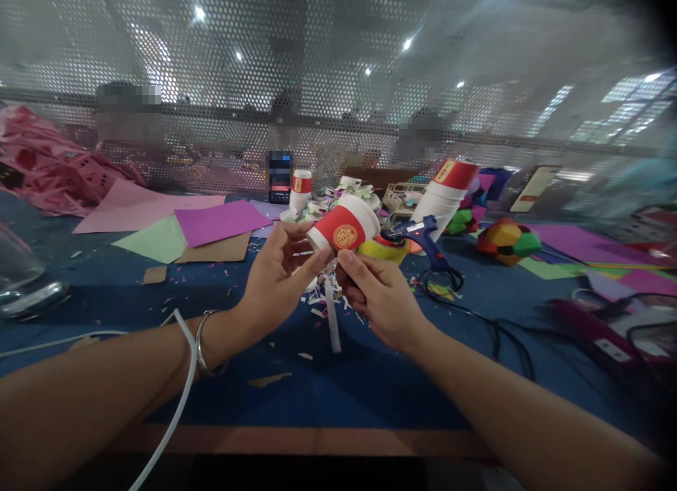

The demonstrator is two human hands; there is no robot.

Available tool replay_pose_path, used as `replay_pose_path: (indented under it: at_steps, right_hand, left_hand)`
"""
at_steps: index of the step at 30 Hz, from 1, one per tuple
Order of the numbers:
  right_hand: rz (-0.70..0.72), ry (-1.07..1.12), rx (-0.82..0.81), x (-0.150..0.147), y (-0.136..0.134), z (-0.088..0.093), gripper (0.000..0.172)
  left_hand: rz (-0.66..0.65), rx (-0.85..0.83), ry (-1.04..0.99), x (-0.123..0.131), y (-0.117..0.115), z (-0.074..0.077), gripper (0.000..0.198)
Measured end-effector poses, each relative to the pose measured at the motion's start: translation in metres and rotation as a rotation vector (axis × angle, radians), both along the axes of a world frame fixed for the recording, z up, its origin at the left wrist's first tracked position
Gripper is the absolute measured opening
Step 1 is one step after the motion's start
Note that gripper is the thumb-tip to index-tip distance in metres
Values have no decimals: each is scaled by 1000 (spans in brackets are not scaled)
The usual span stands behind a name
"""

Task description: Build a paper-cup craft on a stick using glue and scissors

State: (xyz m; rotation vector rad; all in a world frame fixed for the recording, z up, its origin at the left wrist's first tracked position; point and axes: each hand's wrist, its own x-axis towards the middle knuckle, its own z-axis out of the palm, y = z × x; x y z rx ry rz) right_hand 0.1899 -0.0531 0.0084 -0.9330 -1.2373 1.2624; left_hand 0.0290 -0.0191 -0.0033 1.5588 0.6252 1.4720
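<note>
A paper cup (pixel 345 227), white with a red band and a round gold emblem, is tilted on its side above the table, its rim toward the upper right. My left hand (pixel 283 276) grips it around the base end, fingers behind and thumb underneath. My right hand (pixel 379 290) has its thumb against the cup's lower side, the other fingers curled beneath; their tips are partly hidden. Just right of the cup lies a blue glue gun (pixel 420 235) with a small red light. Paper scraps (pixel 320 311) and a pale strip (pixel 333 318) lie below my hands.
A leaning stack of paper cups (pixel 441 198) stands behind the glue gun; an upright cup stack (pixel 301 191) and phone (pixel 280 173) are at the back. Coloured sheets (pixel 222 221) lie left. A black cable (pixel 497 325) crosses the right side. A white cord (pixel 183 392) passes over my left forearm.
</note>
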Motion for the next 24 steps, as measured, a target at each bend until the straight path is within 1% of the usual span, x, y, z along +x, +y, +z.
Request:
replay_pose_path:
  at_steps: [3,7,11,15,18,21,24]
  right_hand:
    - [-11,-6,-7,0,0,-2,51]
    - [-11,-3,-3,-1,-1,-2,52]
    - [-14,-3,-6,-2,-3,1,52]
    - [-14,-9,14,-2,-4,3,51]
    - [-7,-37,26,-1,-2,1,51]
    - [-6,-46,18,0,1,-3,50]
    - [-7,-59,18,1,3,-5,50]
  left_hand:
    - [2,39,39,0,-1,-2,38]
    - [47,82,81,0,-4,-5,40]
    - [76,105,96,0,-7,-5,38]
    - [42,49,22,0,-7,-1,41]
    - [16,-57,-41,1,-4,-1,37]
    - [-11,-143,-63,1,0,-1,34]
    - [-7,-116,-40,1,1,-1,36]
